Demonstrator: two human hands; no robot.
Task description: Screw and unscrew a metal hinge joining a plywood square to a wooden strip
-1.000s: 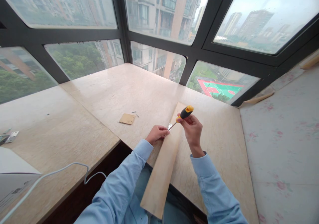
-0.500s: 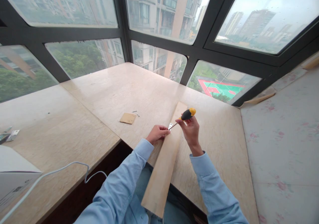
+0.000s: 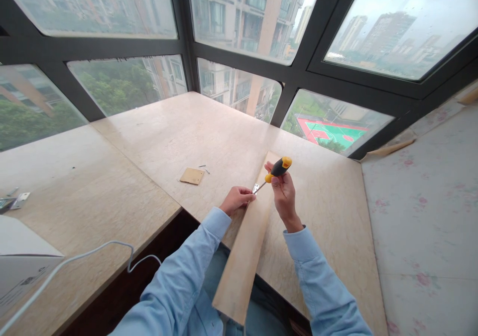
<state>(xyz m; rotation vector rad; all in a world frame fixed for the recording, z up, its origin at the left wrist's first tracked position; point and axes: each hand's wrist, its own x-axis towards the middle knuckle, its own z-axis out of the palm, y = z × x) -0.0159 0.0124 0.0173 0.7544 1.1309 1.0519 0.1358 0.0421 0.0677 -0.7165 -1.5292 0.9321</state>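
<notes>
A long pale wooden board runs from my lap up onto the marble ledge. My right hand is closed round a screwdriver with a yellow and black handle. Its tip points down-left at a small silver metal bracket on the board's left edge. My left hand is closed, its fingers pinching at the bracket and the board edge.
A small square wooden piece and loose screws lie on the ledge to the left. Metal fittings, a white box and a white cable sit at the far left. Windows surround the ledge.
My right hand has turned slightly on the screwdriver handle, which tilted a little. The left hand and the board have stayed put.
</notes>
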